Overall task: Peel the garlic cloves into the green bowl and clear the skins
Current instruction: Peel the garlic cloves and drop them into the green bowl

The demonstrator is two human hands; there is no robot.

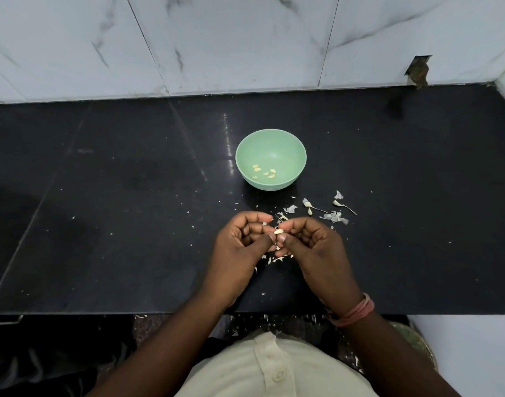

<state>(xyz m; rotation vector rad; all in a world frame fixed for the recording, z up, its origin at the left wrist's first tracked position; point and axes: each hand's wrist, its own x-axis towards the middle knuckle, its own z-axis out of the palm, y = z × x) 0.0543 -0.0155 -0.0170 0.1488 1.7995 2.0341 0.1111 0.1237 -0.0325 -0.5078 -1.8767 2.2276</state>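
We hold one pale garlic clove (278,231) between both hands, above the near middle of the black counter (102,224); its long axis lies roughly left to right, tipped slightly up toward the right, and we cannot tell which end is the root. Our left hand (240,247) is curled, thumb tip pressed against the clove's near side and forefinger bent over the top, the other fingers folded into the palm. Our right hand (317,250) mirrors it, thumb and forefinger pinching the clove's right end, the remaining fingers loosely bent. The clove's underside and any skin left on it are hidden by the fingertips. Just below and beyond our hands lie small white skin scraps (277,257), partly covered by the fingers. Farther right on the counter rest larger papery skins (334,216) and two unpeeled cloves (310,207) with thin stalks trailing to the right. Beyond the hands stands the green bowl (291,144), upright, with several peeled cloves (264,171) scattered on its floor; how many is hard to count. A pink band (354,310) circles our right wrist. The counter's near edge cuts across our forearms, and below it more flecks of skin dot a floor too dark to read. A marble-tiled wall (245,38) rises behind the counter.
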